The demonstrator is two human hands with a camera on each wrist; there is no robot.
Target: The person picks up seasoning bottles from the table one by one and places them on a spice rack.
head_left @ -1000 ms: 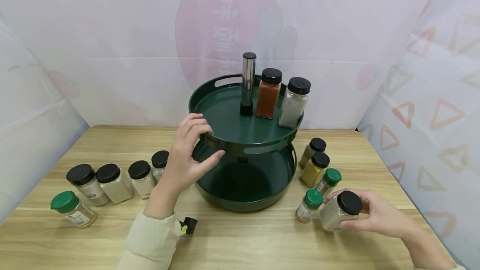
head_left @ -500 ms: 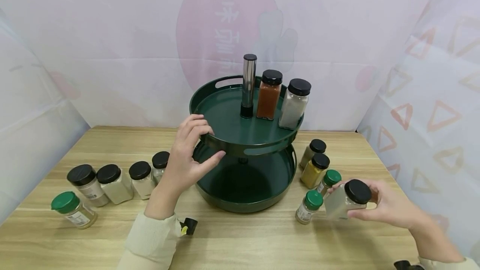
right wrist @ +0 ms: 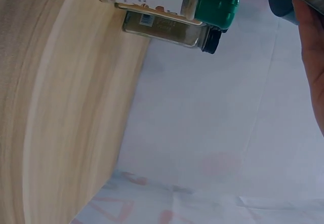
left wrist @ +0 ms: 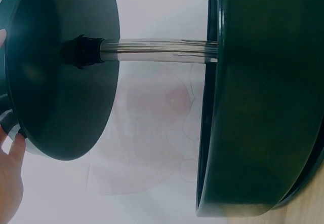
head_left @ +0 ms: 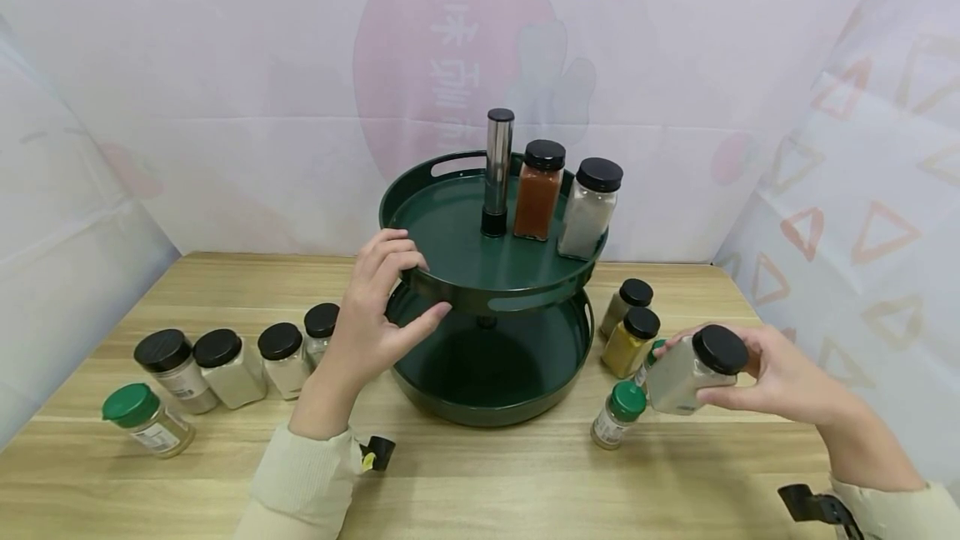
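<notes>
My left hand (head_left: 367, 319) holds the near left rim of the upper tier of a dark green two-tier round tray (head_left: 468, 298), fingers over the rim and thumb below. In the left wrist view, the thumb (left wrist: 16, 150) sits at the edge of that tier. My right hand (head_left: 780, 377) grips a square spice jar (head_left: 677, 379) with a black lid and pale contents, tilted and raised above the table at the right. Only part of this jar shows at the top corner of the right wrist view. On the upper tier stand a red-brown spice jar (head_left: 536, 205) and a greyish-white spice jar (head_left: 583, 219).
Beside the tray on the right are a yellow spice jar (head_left: 625, 350), another black-lidded jar (head_left: 617, 307) and two green-capped bottles, the nearer bottle (head_left: 609, 425) upright. Several jars line the left, with a green-capped shaker (head_left: 153, 427) nearest. Cloth walls (head_left: 262, 148) enclose the table.
My right hand has lifted the pale spice jar off the table, up and slightly right, tilting it. The left hand stays on the tray rim.
</notes>
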